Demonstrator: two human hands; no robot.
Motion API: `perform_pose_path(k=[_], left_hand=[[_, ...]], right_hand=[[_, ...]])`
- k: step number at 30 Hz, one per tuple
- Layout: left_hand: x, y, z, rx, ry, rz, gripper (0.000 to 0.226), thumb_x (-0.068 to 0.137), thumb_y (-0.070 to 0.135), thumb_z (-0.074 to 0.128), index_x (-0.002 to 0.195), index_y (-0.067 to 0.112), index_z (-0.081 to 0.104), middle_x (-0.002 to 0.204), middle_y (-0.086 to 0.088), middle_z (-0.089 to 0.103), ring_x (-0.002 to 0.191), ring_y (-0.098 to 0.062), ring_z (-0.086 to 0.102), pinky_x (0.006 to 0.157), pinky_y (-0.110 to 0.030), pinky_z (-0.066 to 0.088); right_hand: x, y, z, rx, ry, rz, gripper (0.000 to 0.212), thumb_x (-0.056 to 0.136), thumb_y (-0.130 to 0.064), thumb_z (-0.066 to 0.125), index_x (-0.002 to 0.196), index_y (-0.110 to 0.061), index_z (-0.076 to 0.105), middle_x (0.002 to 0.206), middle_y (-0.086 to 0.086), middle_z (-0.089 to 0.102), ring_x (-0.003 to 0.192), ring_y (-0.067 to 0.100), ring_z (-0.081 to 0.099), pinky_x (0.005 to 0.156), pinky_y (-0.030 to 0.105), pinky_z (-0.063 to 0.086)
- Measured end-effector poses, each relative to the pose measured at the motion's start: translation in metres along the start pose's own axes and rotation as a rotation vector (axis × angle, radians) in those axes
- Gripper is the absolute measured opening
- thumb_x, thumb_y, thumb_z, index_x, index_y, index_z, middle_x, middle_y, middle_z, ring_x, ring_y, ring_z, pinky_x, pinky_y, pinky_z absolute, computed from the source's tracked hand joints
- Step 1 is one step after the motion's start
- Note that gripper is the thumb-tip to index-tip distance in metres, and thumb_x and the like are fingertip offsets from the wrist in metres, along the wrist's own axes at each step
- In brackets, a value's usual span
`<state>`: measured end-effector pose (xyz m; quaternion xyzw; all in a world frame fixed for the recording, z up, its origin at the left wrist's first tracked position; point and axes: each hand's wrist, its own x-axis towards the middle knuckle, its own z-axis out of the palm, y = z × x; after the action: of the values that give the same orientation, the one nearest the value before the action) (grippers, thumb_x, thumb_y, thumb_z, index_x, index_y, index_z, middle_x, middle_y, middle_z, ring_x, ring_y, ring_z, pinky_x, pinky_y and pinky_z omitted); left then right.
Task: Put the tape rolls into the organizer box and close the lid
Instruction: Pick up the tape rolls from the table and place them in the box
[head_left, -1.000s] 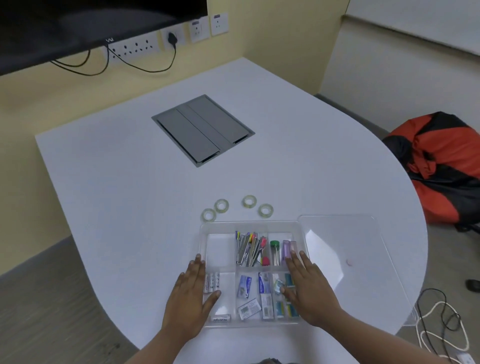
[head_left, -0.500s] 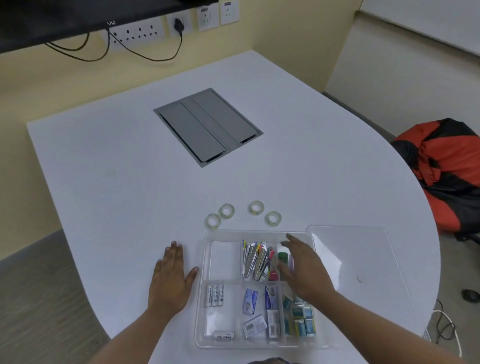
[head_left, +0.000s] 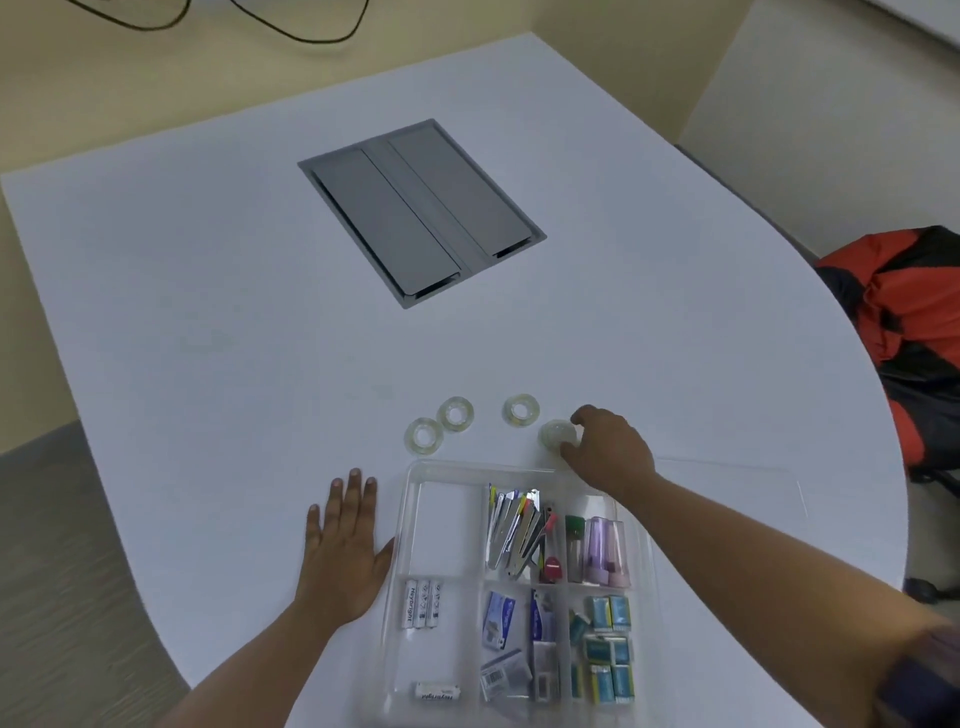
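**White surface, open organizer, four tape rolls beyond it**

White and rounded, the surface (head_left: 208, 291) carries a grey hatch panel (head_left: 421, 213) set into its middle, and nearer to us a clear organizer box (head_left: 410, 525) with its lid (head_left: 753, 483) lying off to the right. We see the box's far-left compartment bare; below it lie batteries (head_left: 422, 604), with one more battery (head_left: 437, 691) nearer us. Its middle holds a bundle of pens or blades (head_left: 514, 530), then small cards and packets (head_left: 500, 621); its right side holds green and lilac tubes (head_left: 597, 551) and teal packets (head_left: 605, 654).

All four tape rolls sit outside, just beyond the box's far rim. Our right hand (head_left: 608, 452) reaches over that rim, fingers curled around the rightmost tape roll (head_left: 557, 434), touching it. The other three tape rolls (head_left: 455, 413) lie to its left, apart from either hand. Our left hand (head_left: 345, 556) rests flat with fingers spread, just beside the box's left wall.
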<state>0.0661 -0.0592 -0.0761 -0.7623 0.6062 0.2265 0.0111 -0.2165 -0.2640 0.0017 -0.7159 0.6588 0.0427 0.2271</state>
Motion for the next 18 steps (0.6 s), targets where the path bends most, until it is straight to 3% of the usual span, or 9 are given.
perform_pose_path(k=[3, 6, 14, 18], left_hand=[[0.002, -0.002, 0.002, 0.009, -0.008, 0.005, 0.091, 0.08, 0.071, -0.013, 0.149, 0.013, -0.004, 0.159, -0.005, -0.009, 0.146, -0.023, -0.009, 0.116, -0.051, 0.001], [0.004, -0.002, 0.003, 0.009, -0.04, -0.002, 0.094, 0.076, 0.075, -0.014, 0.147, 0.013, -0.011, 0.157, -0.003, -0.017, 0.145, -0.021, -0.016, 0.116, -0.051, -0.003], [0.01, -0.006, 0.002, 0.0, -0.143, -0.033, 0.095, 0.068, 0.079, -0.019, 0.139, 0.017, -0.031, 0.15, 0.001, -0.037, 0.137, -0.017, -0.036, 0.114, -0.048, -0.014], [0.012, -0.006, 0.0, -0.011, -0.169, -0.026, 0.092, 0.072, 0.079, -0.008, 0.137, 0.019, -0.035, 0.148, 0.002, -0.04, 0.135, -0.018, -0.039, 0.114, -0.048, -0.016]], right_hand=[[0.011, 0.0, 0.007, 0.051, -0.017, 0.056, 0.049, 0.078, -0.036, 0.072, 0.118, -0.013, 0.056, 0.107, 0.007, 0.064, 0.093, 0.026, 0.061, 0.069, 0.03, 0.045], [0.016, -0.001, 0.015, 0.056, -0.032, 0.076, 0.052, 0.069, -0.042, 0.079, 0.105, -0.011, 0.057, 0.096, 0.006, 0.063, 0.082, 0.024, 0.058, 0.066, 0.031, 0.047], [0.018, -0.013, 0.013, -0.016, 0.009, 0.076, 0.043, 0.07, -0.038, 0.074, 0.103, -0.015, 0.058, 0.097, 0.003, 0.061, 0.081, 0.023, 0.059, 0.064, 0.029, 0.046], [-0.002, -0.032, 0.002, 0.29, 0.116, -0.077, 0.046, 0.068, -0.04, 0.078, 0.106, -0.022, 0.058, 0.101, -0.003, 0.06, 0.081, 0.016, 0.06, 0.065, 0.029, 0.046]])
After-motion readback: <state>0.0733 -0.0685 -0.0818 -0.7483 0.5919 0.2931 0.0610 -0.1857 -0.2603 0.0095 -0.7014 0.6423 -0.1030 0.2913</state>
